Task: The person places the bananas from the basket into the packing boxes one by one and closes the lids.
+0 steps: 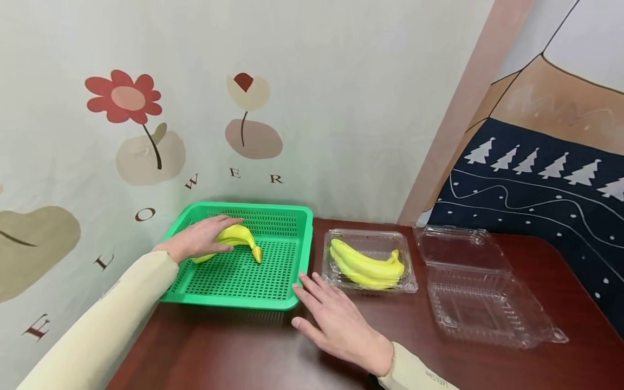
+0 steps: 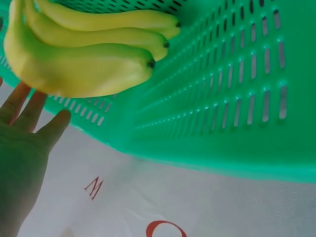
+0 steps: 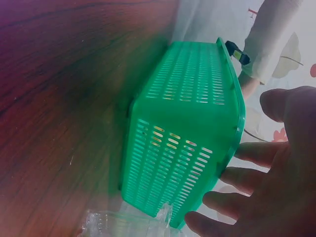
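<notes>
A bunch of yellow bananas [image 1: 238, 234] lies in the left part of a green plastic basket [image 1: 234, 301]. My left hand [image 1: 201, 238] reaches over the basket's left side, partly covering the bunch in the head view. In the left wrist view its fingers [image 2: 53, 129] are extended, with tips right at the lowest banana [image 2: 94, 74]. The right hand [image 1: 341, 325] is spread near the basket's front right corner, holding nothing. Seen from the right wrist, its fingertips overlap the basket rim [image 3: 241, 116].
Right of the basket, a closed clear plastic box [image 1: 411, 281] holds more yellow bananas [image 1: 365, 268]. Farther right lies another clear box [image 1: 487, 311] with its lid [image 1: 463, 249] folded back. They stand on a dark red-brown table [image 1: 234, 346] against a printed wall cloth [image 1: 341, 108].
</notes>
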A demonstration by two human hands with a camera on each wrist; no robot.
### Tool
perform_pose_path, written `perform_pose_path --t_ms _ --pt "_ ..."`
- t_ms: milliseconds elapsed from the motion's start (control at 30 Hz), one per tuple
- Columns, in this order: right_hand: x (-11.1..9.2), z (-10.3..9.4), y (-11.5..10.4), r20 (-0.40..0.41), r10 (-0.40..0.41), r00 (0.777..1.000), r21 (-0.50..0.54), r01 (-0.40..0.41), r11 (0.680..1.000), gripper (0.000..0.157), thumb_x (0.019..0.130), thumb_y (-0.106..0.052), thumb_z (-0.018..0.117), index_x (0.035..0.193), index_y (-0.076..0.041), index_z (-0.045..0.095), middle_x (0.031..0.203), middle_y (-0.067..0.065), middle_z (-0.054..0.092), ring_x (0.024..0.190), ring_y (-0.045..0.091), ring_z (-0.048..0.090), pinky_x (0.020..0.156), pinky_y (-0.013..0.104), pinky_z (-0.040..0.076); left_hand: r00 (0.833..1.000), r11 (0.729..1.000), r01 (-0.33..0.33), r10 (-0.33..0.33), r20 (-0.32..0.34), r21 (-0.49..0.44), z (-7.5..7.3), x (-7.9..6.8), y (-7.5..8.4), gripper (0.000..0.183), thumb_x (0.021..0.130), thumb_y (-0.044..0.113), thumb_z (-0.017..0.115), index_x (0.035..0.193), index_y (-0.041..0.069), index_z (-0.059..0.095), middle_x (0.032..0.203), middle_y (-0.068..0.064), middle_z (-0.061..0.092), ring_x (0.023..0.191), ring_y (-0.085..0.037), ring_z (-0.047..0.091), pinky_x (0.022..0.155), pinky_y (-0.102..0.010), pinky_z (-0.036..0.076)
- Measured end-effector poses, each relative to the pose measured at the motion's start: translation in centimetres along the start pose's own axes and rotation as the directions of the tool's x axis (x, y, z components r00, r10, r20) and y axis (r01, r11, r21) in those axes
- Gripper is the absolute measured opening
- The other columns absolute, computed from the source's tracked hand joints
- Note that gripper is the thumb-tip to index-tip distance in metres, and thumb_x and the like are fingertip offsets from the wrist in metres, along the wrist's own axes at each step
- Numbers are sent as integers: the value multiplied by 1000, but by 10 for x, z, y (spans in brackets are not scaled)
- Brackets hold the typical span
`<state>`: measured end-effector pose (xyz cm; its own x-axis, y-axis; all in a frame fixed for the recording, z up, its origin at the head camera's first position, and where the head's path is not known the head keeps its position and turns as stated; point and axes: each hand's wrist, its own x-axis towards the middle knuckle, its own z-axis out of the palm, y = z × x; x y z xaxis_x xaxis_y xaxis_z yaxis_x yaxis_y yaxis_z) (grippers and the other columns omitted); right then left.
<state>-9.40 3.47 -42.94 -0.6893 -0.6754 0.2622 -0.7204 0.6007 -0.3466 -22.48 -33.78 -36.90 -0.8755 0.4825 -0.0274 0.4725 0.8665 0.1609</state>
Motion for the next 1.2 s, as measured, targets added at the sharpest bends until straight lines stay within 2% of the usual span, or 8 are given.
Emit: perform_pose_path --t_ms 100,267,467,667,800,967,1200 --pt "-1 1 -1 -6 -17 1000 -13 17 1000 62 109 -52 42 158 -15 45 170 5 26 153 32 30 115 57 39 1000 1000 -14 13 19 12 4 1 -4 72 89 13 81 153 6 49 141 -23 57 126 -46 56 101 -63 47" --pt "-2 1 -2 -25 -44 999 -34 43 998 61 109 -51 45 157 -14 46 169 8 27 152 33 33 113 56 41 999 998 -54 54 -1 13 6 3 -5 65 90 3 77 150 7 53 133 -20 61 118 -44 60 96 -62 50" --pt "-2 2 -3 -40 -60 997 -54 58 997 62 109 -51 45 158 -14 45 170 6 24 151 35 34 112 57 43 996 997 -78 79 -36 28 4 0 -3 52 94 1 72 144 7 59 127 -20 65 114 -44 63 91 -61 53" --pt "-1 2 -4 -46 -72 996 -56 70 996 60 109 -50 45 157 -16 46 170 4 24 151 35 34 110 58 44 996 996 -74 77 -53 59 1 -8 -3 51 95 3 72 144 9 59 127 -17 67 114 -41 64 89 -60 55" --pt "-3 1 -3 -52 -67 996 -56 64 996 59 109 -49 46 157 -15 47 169 6 28 151 35 34 110 58 44 994 995 -76 81 -72 68 -7 -11 4 54 96 4 71 148 11 56 132 -17 65 119 -42 63 92 -61 53" --pt "-10 1 -1 -45 -36 998 -43 34 998 62 109 -52 41 158 -14 45 169 7 29 152 35 31 113 57 41 992 993 -65 75 -101 94 -17 -15 17 55 97 8 71 150 14 55 134 -14 64 118 -39 64 88 -59 55" --pt "-28 -4 6 -74 1 997 -29 -3 1000 61 108 -51 46 157 -14 47 167 7 33 152 35 32 115 56 39 988 993 -30 46 -146 112 -28 -16 48 62 99 12 69 156 21 46 141 -14 60 116 -37 64 83 -58 56"
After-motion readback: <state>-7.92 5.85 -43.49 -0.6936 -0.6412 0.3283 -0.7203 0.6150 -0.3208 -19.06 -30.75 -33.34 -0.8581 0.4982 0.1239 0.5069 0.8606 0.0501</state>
